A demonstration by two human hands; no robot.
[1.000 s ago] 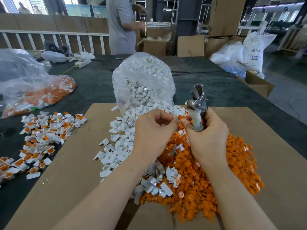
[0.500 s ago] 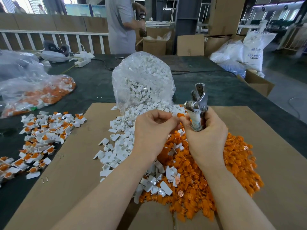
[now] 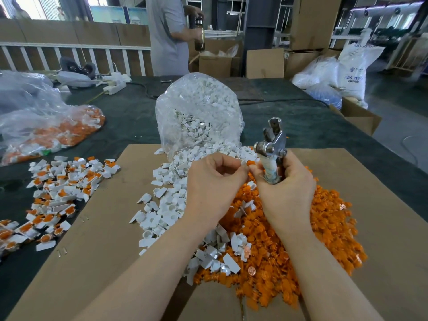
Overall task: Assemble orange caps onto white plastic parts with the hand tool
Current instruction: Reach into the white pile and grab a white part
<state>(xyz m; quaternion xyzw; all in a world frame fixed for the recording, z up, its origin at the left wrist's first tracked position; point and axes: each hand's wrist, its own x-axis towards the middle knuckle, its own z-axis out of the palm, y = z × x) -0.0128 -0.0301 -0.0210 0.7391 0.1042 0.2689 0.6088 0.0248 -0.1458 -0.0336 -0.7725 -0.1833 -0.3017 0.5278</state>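
My right hand grips the taped handles of a metal hand tool, held upright with its jaws pointing up. My left hand pinches a small white plastic part at its fingertips, right against an orange cap held by my right hand's fingertips beside the tool handle. Below both hands lies a heap of loose orange caps. A spill of loose white parts runs left of it, out of a clear bag of white parts.
A brown cardboard sheet covers the dark table. Assembled white-and-orange pieces lie at the left. A clear bag of orange pieces sits far left. A person stands behind the table; boxes and sacks stand at the right.
Both hands rose slightly. My left hand's fingertips drew in against the orange cap beside the tool handle. The tool stays upright in my right hand.
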